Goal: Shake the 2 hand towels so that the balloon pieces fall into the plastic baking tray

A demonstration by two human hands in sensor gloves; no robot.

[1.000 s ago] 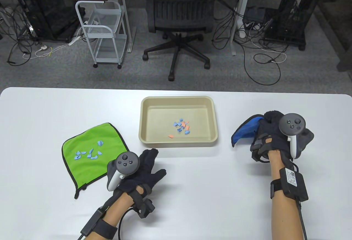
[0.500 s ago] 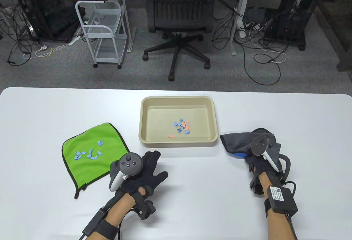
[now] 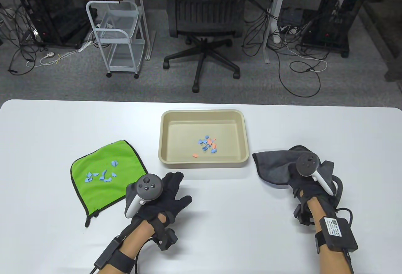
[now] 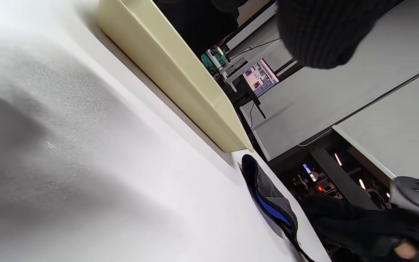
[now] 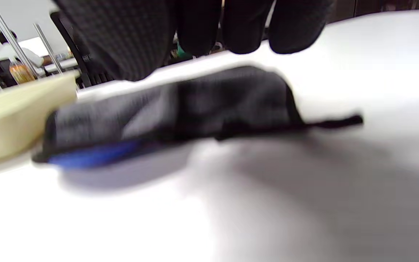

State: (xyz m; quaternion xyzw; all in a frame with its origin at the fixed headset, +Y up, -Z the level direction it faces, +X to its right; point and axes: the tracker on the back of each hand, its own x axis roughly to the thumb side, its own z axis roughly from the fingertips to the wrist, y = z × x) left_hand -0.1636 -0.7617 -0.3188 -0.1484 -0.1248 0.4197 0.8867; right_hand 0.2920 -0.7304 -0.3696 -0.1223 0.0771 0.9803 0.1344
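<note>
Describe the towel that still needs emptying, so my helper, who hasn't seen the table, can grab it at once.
Start at the beige baking tray in the middle of the white table. The green hand towel lies flat to the tray's left, just beyond the left hand. Unlike the crumpled grey towel to the tray's right, it is bright green, black-edged, and carries blue balloon pieces.

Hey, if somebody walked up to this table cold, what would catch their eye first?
Probably the bright green towel at the table's left, with blue balloon pieces scattered on it. Next, the beige baking tray in the middle, holding a small cluster of blue and orange bits. At right, the right hand rests over a crumpled grey towel.
</note>
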